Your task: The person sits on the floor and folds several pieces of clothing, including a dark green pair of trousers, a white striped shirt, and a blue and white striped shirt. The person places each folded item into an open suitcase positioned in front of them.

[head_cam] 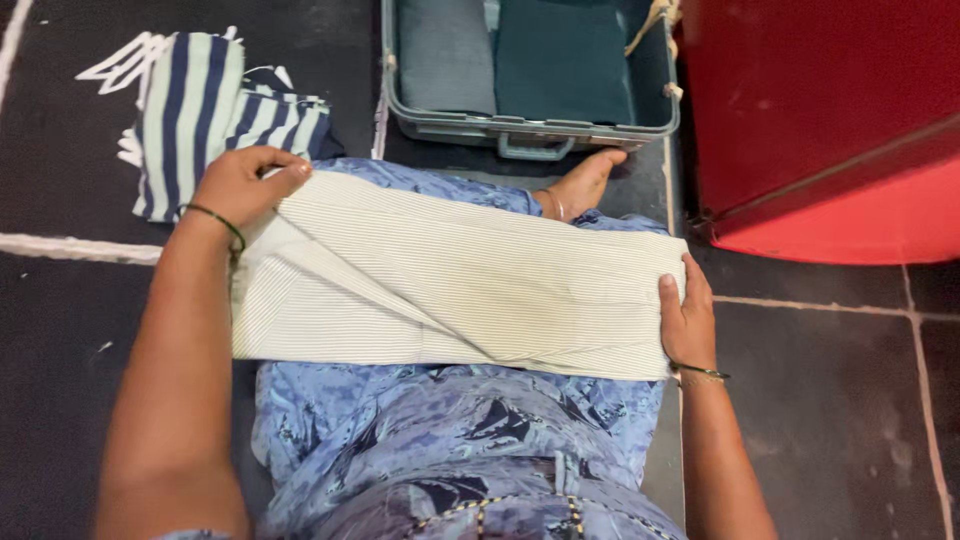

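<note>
Hands at both ends of a folded cream pinstriped cloth point(450, 280) that's lying across my lap, on top of my blue printed dress point(450, 440). Its long axis runs left to right, from one hand to the other, sloping down a bit toward the right. My left hand point(245, 185) sits on the upper left corner, fingers curled and pinching the edge there. My right hand point(685, 315) grips the short right edge, thumb on top and the other fingers tucked under, so that one's clamped on too. Neither hand is nearer than the other, really; each has its own end, and the cloth's middle lies between them.

Just past the left hand there's a blue-and-white striped garment point(200, 110) on the dark floor point(60, 380). Straight ahead, beyond my foot point(585, 180), is an open grey suitcase point(530, 125) with folded grey and dark green clothes inside. A red cabinet point(830, 120) stands off to the right.
</note>
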